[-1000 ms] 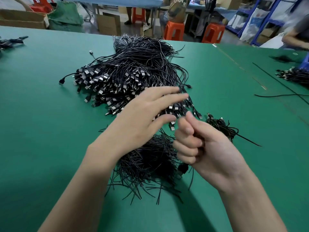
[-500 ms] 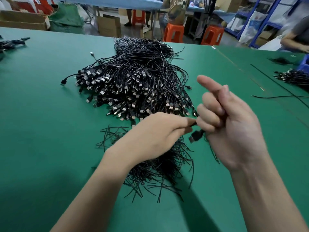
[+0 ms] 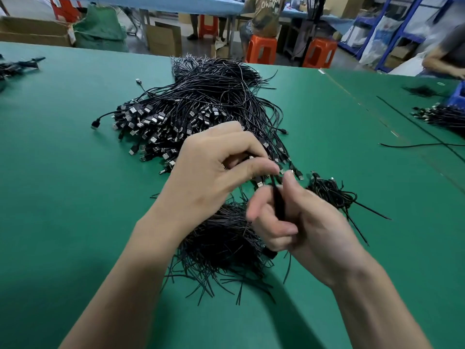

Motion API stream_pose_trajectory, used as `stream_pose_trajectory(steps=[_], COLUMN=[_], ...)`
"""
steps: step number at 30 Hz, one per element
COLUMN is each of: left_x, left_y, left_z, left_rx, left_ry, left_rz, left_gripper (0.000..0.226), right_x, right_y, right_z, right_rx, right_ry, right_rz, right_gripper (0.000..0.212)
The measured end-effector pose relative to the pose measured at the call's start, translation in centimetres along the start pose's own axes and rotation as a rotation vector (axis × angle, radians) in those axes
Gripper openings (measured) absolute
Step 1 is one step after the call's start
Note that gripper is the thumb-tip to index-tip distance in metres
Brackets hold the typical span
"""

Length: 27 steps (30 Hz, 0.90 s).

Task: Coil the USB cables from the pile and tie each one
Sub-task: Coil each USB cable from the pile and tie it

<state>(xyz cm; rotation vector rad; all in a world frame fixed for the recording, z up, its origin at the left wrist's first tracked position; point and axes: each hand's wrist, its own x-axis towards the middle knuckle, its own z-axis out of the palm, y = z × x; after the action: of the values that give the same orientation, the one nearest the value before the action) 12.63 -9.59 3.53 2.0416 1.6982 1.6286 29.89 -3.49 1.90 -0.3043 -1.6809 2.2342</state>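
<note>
pinching cable (image 3: 278,204) end, left hand (image 3: 219,172) fingertips closed; right hand (image 3: 309,227) grip curled tight round same cable.

Seated person's olive shirt (image 3: 268,18) reads "OWN" under a cropped word

Black USB cables (image 3: 201,117) lie heaped, plugs fanned leftward. One cable (image 3: 278,205), seemingly bunched into a coil, stands upright in the right hand (image 3: 309,227), its top pinched by the left hand (image 3: 216,172). A few tied coils (image 3: 329,192) lie just right of it, and loose ties (image 3: 221,248) sprawl nearer.
</note>
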Motion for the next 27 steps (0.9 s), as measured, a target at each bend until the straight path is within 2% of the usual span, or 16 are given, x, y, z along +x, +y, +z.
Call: stream_pose_trajectory(steps=[1, 3, 6, 8, 11, 14, 16, 17, 18, 19, 21, 23, 25, 27], left_x=[0.0, -0.2, -0.4, -0.5, -0.5, -0.3, -0.2, -0.2, -0.3, -0.4, -0.5, -0.5, -0.5, -0.6], left_y=[0.0, 0.0, 0.6, 0.7, 0.7, 0.5, 0.3, 0.2, 0.1, 0.0, -0.3, -0.5, -0.6, -0.7], left_z=[0.3, 0.9, 1.8, 2.1, 1.9, 0.7, -0.2, -0.5, -0.6, -0.6, -0.3, 0.4, 1.4, 2.3], left_rx=[-0.029, -0.098, -0.107, -0.034, 0.063, 0.042, 0.039, 0.023, -0.027, -0.111, -0.284, -0.388, -0.408, -0.367], left_ry=[-0.011, -0.120, -0.336, -0.409, -0.429, -0.340, -0.255, -0.224, -0.206, -0.187, -0.101, -0.005, -0.006, -0.111], left_rz=[0.004, -0.006, -0.097, -0.111, -0.086, -0.068, -0.046, -0.042, -0.050, -0.070, -0.117, -0.166, -0.195, -0.205], left_gripper=[0.015, 0.019, 0.054, 0.050, 0.027, 0.019, 0.014, 0.011, 0.009, 0.007, 0.006, 0.006, 0.008, 0.019], right_x=[-0.1, -0.2, 0.2, 0.5, 0.5, 0.2, 0.0, 0.1, 0.1, 0.0, -0.2, -0.3, -0.3, 0.1], right_y=[-0.3, -1.0, -2.2, -2.3, -1.7, -0.6, -0.3, -0.1, 0.0, 0.0, -0.3, -0.3, -0.5, -1.0], right_z=[0.2, 0.4, 0.4, 0.1, -0.4, -0.6, -0.4, -0.3, -0.2, 0.0, 0.4, 0.6, 0.5, 0.3], right_rx=[0.123, 0.220, 0.261, 0.194, -0.154, -0.656, -0.962, -1.009, -0.951, -0.762, -0.234, 0.105, 0.232, 0.243], right_ry=[-0.065, -0.073, 0.120, 0.294, 0.535, 0.721, 0.716, 0.662, 0.578, 0.452, 0.162, -0.020, -0.044, 0.060], right_rz=[-0.052, -0.183, -0.337, -0.403, -0.459, -0.468, -0.367, -0.282, -0.187, -0.092, 0.065, 0.054, -0.067, -0.170], right_gripper=[0.046, 0.038, 0.037, 0.037, 0.034, 0.029, 0.032, 0.039, 0.047, 0.053, 0.060, 0.052, 0.038, 0.033])
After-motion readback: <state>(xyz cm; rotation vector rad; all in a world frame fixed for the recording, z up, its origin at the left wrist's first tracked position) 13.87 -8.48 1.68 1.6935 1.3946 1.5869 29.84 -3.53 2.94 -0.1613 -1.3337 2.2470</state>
